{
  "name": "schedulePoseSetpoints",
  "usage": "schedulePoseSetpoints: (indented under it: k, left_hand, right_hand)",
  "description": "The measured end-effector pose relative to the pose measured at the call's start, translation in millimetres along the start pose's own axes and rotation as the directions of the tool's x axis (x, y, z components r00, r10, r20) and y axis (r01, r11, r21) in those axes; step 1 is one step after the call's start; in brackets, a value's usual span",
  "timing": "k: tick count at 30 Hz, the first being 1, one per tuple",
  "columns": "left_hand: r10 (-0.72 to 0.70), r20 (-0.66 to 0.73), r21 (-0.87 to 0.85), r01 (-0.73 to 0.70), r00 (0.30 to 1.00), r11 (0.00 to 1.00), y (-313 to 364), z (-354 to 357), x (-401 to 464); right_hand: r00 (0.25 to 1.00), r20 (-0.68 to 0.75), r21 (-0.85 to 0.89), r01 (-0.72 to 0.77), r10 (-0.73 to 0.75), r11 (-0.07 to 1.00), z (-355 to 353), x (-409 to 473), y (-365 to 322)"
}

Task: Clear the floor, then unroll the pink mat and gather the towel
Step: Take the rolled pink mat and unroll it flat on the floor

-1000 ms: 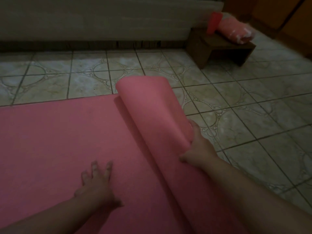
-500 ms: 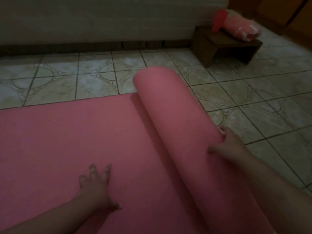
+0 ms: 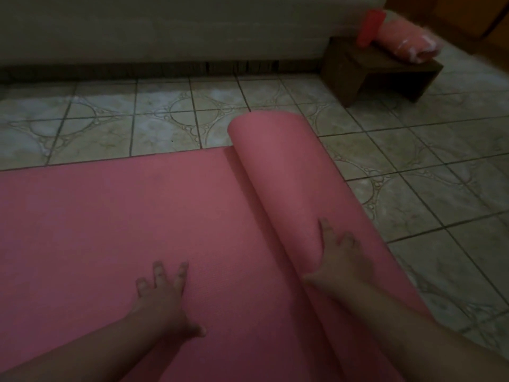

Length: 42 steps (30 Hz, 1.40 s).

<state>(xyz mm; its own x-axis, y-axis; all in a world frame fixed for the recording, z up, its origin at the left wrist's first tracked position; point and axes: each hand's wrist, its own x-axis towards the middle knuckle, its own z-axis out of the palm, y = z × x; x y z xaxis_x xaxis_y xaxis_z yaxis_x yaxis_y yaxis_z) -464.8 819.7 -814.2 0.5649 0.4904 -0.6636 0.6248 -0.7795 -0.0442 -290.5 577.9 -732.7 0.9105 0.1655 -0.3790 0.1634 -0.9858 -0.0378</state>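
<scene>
The pink mat (image 3: 110, 216) lies partly unrolled on the tiled floor, flat across the left and middle. Its rolled part (image 3: 289, 175) runs from the far middle down to the near right. My left hand (image 3: 162, 296) rests flat on the unrolled surface, fingers spread. My right hand (image 3: 340, 257) lies palm-down on top of the roll near its close end, fingers apart. A rolled pink towel (image 3: 405, 42) sits on a low wooden stool (image 3: 380, 75) at the far right, well away from both hands.
A red cup-like object (image 3: 367, 28) stands beside the towel on the stool. A pale sofa or bed base (image 3: 165, 28) runs along the far side. Patterned floor tiles (image 3: 440, 188) spread to the right of the roll. The room is dim.
The roll has travelled to the right, leaving more mat flat. My right hand shifted from the roll's right side onto its top. My left hand stayed pressed on the mat.
</scene>
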Motion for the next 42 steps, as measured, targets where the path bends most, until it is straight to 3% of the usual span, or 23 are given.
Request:
schedulePoseSetpoints:
  k: [5, 7, 10, 17, 22, 25, 29, 35, 39, 42]
  left_hand:
    - [-0.008, 0.021, 0.009, 0.008, 1.000, 1.000, 4, -4, -1]
    - [-0.029, 0.043, 0.021, 0.028, 0.999, 0.999, 5, -4, -1]
    - [-0.057, 0.082, 0.018, 0.056, 0.995, 0.998, 22, -18, -4]
    - [0.222, 0.046, -0.127, -0.215, 0.974, 0.968, 122, -41, -18]
    - [0.144, -0.023, -0.298, -0.144, 0.989, 0.944, 152, -5, -33]
    - [0.090, -0.043, -0.280, -0.098, 0.995, 0.955, 156, 5, -30]
    - [0.054, -0.020, -0.260, -0.057, 0.998, 0.964, 159, 2, -33]
    - [0.014, -0.076, -0.266, -0.034, 0.997, 0.963, 143, 10, -36]
    - [0.001, -0.071, -0.259, -0.020, 0.997, 0.966, 130, 11, -37]
    - [-0.001, -0.058, -0.260, -0.014, 0.998, 0.966, 128, 12, -34]
  right_hand:
    - [0.995, -0.078, 0.275, -0.042, 0.066, 0.961, -46, 29, 38]
    - [0.980, -0.126, 0.250, -0.117, 0.152, 0.961, -51, 34, 51]
    - [0.983, -0.088, 0.153, -0.149, 0.164, 0.977, -33, 28, 52]
    - [0.986, -0.062, 0.056, -0.149, 0.152, 0.987, -10, 8, 25]
    - [0.988, -0.099, -0.019, -0.124, 0.122, 0.992, 6, -1, 11]
    - [0.991, -0.072, 0.029, -0.111, 0.113, 0.993, 7, 6, 23]
    - [0.999, -0.032, 0.196, 0.042, -0.036, 0.980, -6, 8, 30]
    - [0.987, 0.024, 0.244, 0.150, -0.161, 0.958, -22, -5, 3]
    - [0.992, -0.024, 0.284, 0.123, -0.122, 0.951, -47, -5, 18]
    - [0.998, -0.060, 0.291, 0.014, 0.004, 0.957, -69, 11, 53]
